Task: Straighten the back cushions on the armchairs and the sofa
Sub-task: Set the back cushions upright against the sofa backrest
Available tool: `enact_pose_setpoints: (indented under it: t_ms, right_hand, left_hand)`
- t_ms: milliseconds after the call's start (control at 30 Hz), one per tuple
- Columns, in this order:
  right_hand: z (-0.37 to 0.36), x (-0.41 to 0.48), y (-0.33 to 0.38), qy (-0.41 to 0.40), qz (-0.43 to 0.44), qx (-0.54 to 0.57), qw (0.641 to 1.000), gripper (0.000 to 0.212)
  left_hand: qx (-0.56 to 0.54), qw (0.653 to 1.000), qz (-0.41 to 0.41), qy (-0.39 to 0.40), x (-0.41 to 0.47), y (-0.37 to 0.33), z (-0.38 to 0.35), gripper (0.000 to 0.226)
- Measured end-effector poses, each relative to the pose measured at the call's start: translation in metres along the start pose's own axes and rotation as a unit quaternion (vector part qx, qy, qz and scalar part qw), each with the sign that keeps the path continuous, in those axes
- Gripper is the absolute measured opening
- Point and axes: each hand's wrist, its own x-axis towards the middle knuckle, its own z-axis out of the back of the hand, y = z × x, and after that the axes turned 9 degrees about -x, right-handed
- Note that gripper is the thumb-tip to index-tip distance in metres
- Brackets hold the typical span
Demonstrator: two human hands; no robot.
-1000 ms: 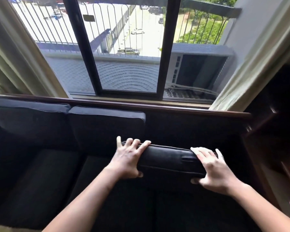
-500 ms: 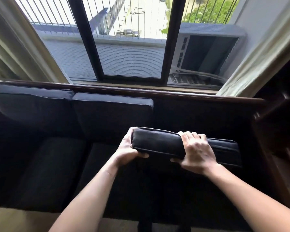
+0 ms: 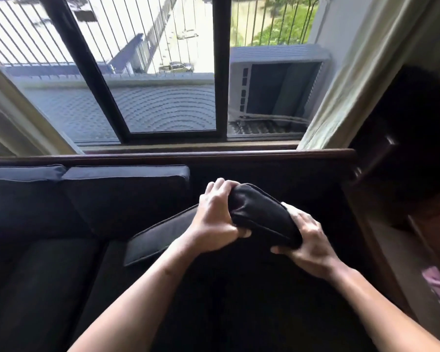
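Note:
A dark sofa (image 3: 43,270) with a wooden top rail stands under the window. Two dark back cushions stand upright against the rail: one at the far left (image 3: 18,194), one in the middle (image 3: 127,196). The third back cushion (image 3: 262,214) is lifted off the seat and turned askew, one end high, its flat face (image 3: 160,235) sloping down to the left. My left hand (image 3: 213,219) grips its upper end. My right hand (image 3: 307,240) clasps the edge lower right. The rail section behind it is bare.
A dark-framed window (image 3: 218,72) with beige curtains (image 3: 345,80) is right behind the sofa rail (image 3: 213,157). A dark wooden cabinet or shelf (image 3: 401,189) stands close on the right. Something pink (image 3: 439,285) lies at the right edge.
The cushion went from lying level in both hands to twisted, its left end swung down toward the seat. My hands moved closer together and my left hand shifted to the raised end.

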Motion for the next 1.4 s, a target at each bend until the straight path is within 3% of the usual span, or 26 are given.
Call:
enact_pose_setpoints:
  t_ms: [67, 133, 200, 300, 367, 467, 567, 700, 767, 933, 1100, 1233, 1333, 1400]
  right_hand:
    - [-0.002, -0.008, -0.028, 0.049, -0.026, 0.092, 0.994, 0.096]
    - [-0.002, -0.011, -0.048, 0.08, -0.08, 0.243, 0.964, 0.088]
    - [0.0, -0.008, -0.066, 0.055, -0.128, 0.348, 0.927, 0.083]
    - [0.003, 0.002, -0.089, 0.015, -0.175, 0.399, 0.9, 0.08]
    - [0.001, 0.01, -0.104, -0.017, -0.222, 0.395, 0.891, 0.079]
    - [-0.012, 0.019, -0.133, -0.051, -0.291, 0.312, 0.903, 0.059]
    - [-0.029, 0.016, -0.164, -0.082, -0.348, 0.239, 0.903, 0.057]
    - [-0.043, 0.006, -0.181, -0.112, -0.353, 0.183, 0.911, 0.059]
    - [-0.047, 0.009, -0.181, -0.136, -0.352, 0.168, 0.911, 0.06]
    - [-0.06, 0.012, -0.176, -0.196, -0.355, 0.119, 0.906, 0.056]
    - [-0.069, 0.011, -0.174, -0.224, -0.37, 0.102, 0.896, 0.059]
    - [-0.065, 0.014, -0.175, -0.228, -0.378, 0.103, 0.891, 0.057]
    - [-0.061, 0.015, -0.179, -0.239, -0.421, 0.172, 0.858, 0.061]
    - [-0.058, 0.019, -0.178, -0.262, -0.434, 0.231, 0.83, 0.063]
  left_hand:
    - [0.043, 0.999, 0.009, 0.022, 0.021, -0.009, -0.04, 0.085]
    - [0.081, 0.996, -0.001, 0.039, 0.038, -0.015, -0.081, 0.084]
    - [0.104, 0.993, -0.018, 0.056, 0.053, -0.019, -0.122, 0.087]
    - [0.133, 0.988, -0.033, 0.07, 0.066, -0.012, -0.174, 0.097]
    - [0.162, 0.984, -0.042, 0.063, 0.067, 0.005, -0.204, 0.104]
    - [0.241, 0.968, -0.034, 0.065, 0.057, 0.042, -0.235, 0.103]
    - [0.301, 0.951, -0.022, 0.066, 0.037, 0.074, -0.241, 0.079]
    - [0.34, 0.939, -0.045, -0.027, 0.013, 0.103, -0.233, 0.053]
    - [0.357, 0.932, 0.011, -0.065, 0.005, 0.109, -0.22, 0.056]
    - [0.375, 0.886, 0.254, -0.098, -0.02, 0.132, -0.162, 0.074]
    - [0.302, 0.887, 0.311, -0.158, -0.035, 0.159, -0.131, 0.074]
    - [0.108, 0.902, 0.312, -0.277, -0.042, 0.168, -0.125, 0.075]
    - [-0.111, 0.849, 0.363, -0.368, -0.042, 0.166, -0.119, 0.082]
    - [-0.182, 0.82, 0.363, -0.403, -0.034, 0.162, -0.12, 0.072]
